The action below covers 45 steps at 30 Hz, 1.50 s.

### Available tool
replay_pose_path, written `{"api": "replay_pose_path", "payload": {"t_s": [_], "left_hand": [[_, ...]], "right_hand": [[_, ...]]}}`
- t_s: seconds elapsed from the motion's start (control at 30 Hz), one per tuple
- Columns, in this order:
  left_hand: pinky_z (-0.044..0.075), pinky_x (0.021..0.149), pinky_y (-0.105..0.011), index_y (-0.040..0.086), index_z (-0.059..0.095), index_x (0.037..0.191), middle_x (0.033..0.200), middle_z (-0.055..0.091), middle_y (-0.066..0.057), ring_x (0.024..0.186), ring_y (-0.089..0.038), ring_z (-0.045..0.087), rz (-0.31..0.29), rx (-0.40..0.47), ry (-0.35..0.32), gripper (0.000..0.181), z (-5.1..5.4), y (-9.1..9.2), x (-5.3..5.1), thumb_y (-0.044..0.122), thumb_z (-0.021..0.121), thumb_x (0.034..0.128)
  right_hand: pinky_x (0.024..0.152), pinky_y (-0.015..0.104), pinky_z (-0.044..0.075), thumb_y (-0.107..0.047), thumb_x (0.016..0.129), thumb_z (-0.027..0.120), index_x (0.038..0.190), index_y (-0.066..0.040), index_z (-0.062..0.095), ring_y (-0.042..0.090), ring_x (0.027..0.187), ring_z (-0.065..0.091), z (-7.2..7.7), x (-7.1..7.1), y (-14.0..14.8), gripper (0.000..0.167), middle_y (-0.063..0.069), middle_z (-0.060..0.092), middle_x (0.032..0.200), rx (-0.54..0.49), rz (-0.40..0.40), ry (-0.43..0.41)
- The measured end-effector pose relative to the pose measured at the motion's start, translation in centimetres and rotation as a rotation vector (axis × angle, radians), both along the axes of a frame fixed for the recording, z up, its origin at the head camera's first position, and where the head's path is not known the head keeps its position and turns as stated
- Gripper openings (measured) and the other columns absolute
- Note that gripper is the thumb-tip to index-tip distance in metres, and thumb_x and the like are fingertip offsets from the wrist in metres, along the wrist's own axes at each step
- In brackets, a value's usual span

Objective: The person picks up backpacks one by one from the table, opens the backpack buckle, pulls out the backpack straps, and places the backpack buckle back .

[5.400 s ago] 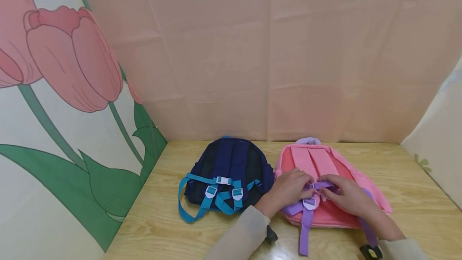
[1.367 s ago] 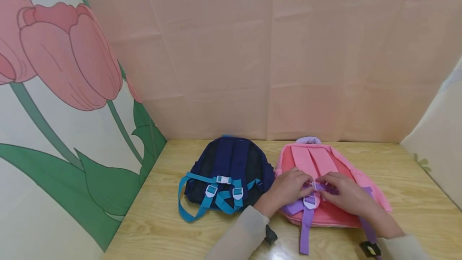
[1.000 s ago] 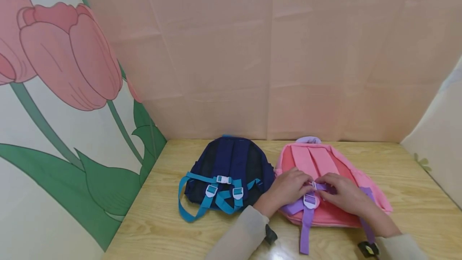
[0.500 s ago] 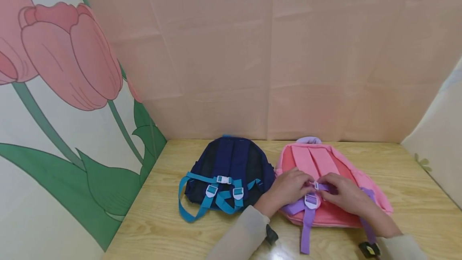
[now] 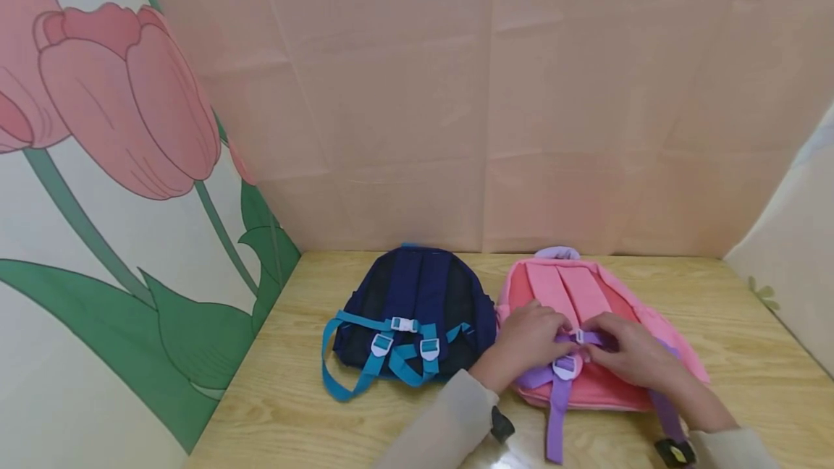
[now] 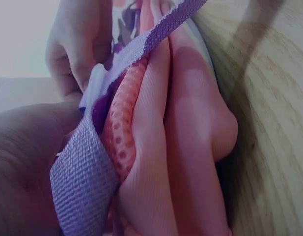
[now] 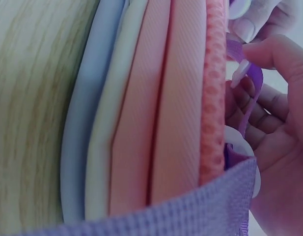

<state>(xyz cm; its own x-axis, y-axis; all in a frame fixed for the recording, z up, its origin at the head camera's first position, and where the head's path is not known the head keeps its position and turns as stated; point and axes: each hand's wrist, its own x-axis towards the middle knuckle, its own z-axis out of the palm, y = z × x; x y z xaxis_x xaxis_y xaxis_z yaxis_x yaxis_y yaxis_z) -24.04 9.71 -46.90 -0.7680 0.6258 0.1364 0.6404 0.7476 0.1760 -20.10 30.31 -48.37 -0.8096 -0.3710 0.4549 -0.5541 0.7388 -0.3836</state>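
A pink backpack (image 5: 589,292) lies with its shoulder-strap side up on the table. Over its middle both hands meet at a narrow purple strap (image 5: 591,337) with a small white buckle (image 5: 579,336) on it. My left hand (image 5: 531,339) pinches the strap left of the buckle; my right hand (image 5: 635,353) pinches it close to the buckle's right side. In the right wrist view the white buckle (image 7: 240,73) sits by my right fingertips, and the strap loops below it. A larger white strap adjuster (image 5: 565,366) lies just below the hands. Fingers hide part of the buckle.
Left of the pink bag lies a navy backpack (image 5: 417,281) with turquoise straps and a fastened white buckle (image 5: 404,325). A loose purple strap end (image 5: 555,422) hangs onto the wooden table (image 5: 280,389). A draped wall stands behind.
Both hands keep holding the strap throughout. The small white buckle and the left hand have shifted slightly to the right, and more of the buckle shows between the fingertips.
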Motion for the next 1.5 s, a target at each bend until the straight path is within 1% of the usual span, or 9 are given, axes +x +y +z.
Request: {"api": "replay_pose_path", "payload": {"t_s": [0.13, 0.23, 0.5, 0.67, 0.87, 1.0, 1.1, 1.3, 1.5], "left_hand": [[0.038, 0.079, -0.017, 0.04, 0.073, 0.112, 0.102, 0.067, 0.025, 0.089, 0.0, 0.047, 0.024, 0.008, 0.009, 0.031, 0.2, 0.4, 0.2, 0.056, 0.074, 0.0864], [0.037, 0.08, -0.018, 0.04, 0.074, 0.112, 0.101, 0.067, 0.025, 0.089, 0.0, 0.047, 0.027, 0.025, 0.012, 0.03, 0.1, 0.7, 0.2, 0.054, 0.075, 0.0861], [0.035, 0.072, -0.018, 0.04, 0.075, 0.11, 0.093, 0.068, 0.025, 0.079, 0.0, 0.046, -0.007, 0.039, 0.021, 0.025, -0.4, 1.0, 0.3, 0.052, 0.075, 0.0874], [0.037, 0.074, -0.017, 0.039, 0.074, 0.112, 0.09, 0.065, 0.024, 0.081, 0.001, 0.046, -0.023, 0.051, -0.023, 0.025, -0.5, 1.0, 0.3, 0.048, 0.076, 0.0886], [0.04, 0.077, -0.011, 0.035, 0.073, 0.111, 0.092, 0.065, 0.023, 0.083, 0.003, 0.049, -0.031, 0.049, -0.054, 0.022, -0.2, 1.1, 0.1, 0.043, 0.075, 0.0906], [0.041, 0.078, -0.011, 0.034, 0.073, 0.108, 0.091, 0.063, 0.022, 0.083, 0.004, 0.05, -0.029, 0.056, -0.07, 0.02, 0.2, 1.2, 0.1, 0.041, 0.077, 0.09], [0.04, 0.076, -0.011, 0.032, 0.072, 0.106, 0.089, 0.062, 0.021, 0.083, 0.003, 0.05, -0.034, 0.061, -0.071, 0.018, 0.4, 1.2, 0.1, 0.04, 0.077, 0.0897], [0.038, 0.073, -0.01, 0.029, 0.069, 0.102, 0.086, 0.059, 0.02, 0.082, 0.003, 0.048, -0.057, 0.076, -0.058, 0.015, 0.0, 1.4, 0.1, 0.035, 0.077, 0.0906], [0.037, 0.079, -0.008, 0.028, 0.068, 0.108, 0.093, 0.059, 0.02, 0.088, 0.004, 0.05, -0.085, 0.077, -0.046, 0.019, -0.1, 1.4, 0.1, 0.031, 0.077, 0.091]], "right_hand": [[0.076, 0.013, 0.044, -0.011, 0.075, 0.088, 0.099, -0.019, 0.071, 0.0, 0.083, 0.059, 0.3, 0.2, 0.2, 0.03, -0.013, 0.067, 0.092, 0.0, -0.004, 0.017], [0.073, 0.012, 0.044, -0.009, 0.075, 0.087, 0.099, -0.019, 0.071, -0.001, 0.081, 0.056, 0.4, 0.2, 0.3, 0.031, -0.013, 0.066, 0.091, -0.004, -0.002, 0.021], [0.069, 0.015, 0.044, -0.009, 0.077, 0.086, 0.098, -0.021, 0.071, -0.002, 0.078, 0.054, 0.3, 0.4, 0.5, 0.029, -0.015, 0.065, 0.089, -0.027, 0.003, -0.009], [0.069, 0.016, 0.047, -0.008, 0.076, 0.086, 0.098, -0.02, 0.071, -0.002, 0.078, 0.054, 0.1, 0.6, 0.5, 0.029, -0.015, 0.065, 0.09, -0.023, 0.002, -0.002], [0.069, 0.021, 0.054, -0.005, 0.076, 0.085, 0.099, -0.019, 0.07, -0.002, 0.08, 0.058, 0.4, 0.5, 0.7, 0.03, -0.014, 0.065, 0.09, -0.037, 0.015, -0.012], [0.067, 0.025, 0.056, -0.004, 0.077, 0.084, 0.1, -0.019, 0.07, -0.002, 0.079, 0.058, 0.7, 0.5, 0.8, 0.031, -0.015, 0.064, 0.089, -0.057, 0.034, -0.035], [0.065, 0.026, 0.055, -0.003, 0.078, 0.084, 0.1, -0.018, 0.07, -0.003, 0.078, 0.057, 0.7, 0.5, 0.9, 0.03, -0.016, 0.063, 0.088, -0.073, 0.052, -0.048], [0.064, 0.025, 0.053, 0.0, 0.078, 0.083, 0.099, -0.018, 0.07, -0.003, 0.077, 0.056, 0.7, 0.7, 1.0, 0.031, -0.018, 0.062, 0.087, -0.085, 0.068, -0.041], [0.064, 0.024, 0.052, 0.002, 0.077, 0.082, 0.1, -0.018, 0.07, -0.003, 0.077, 0.057, 0.5, 0.7, 1.2, 0.033, -0.017, 0.062, 0.088, -0.083, 0.086, -0.035]]}}
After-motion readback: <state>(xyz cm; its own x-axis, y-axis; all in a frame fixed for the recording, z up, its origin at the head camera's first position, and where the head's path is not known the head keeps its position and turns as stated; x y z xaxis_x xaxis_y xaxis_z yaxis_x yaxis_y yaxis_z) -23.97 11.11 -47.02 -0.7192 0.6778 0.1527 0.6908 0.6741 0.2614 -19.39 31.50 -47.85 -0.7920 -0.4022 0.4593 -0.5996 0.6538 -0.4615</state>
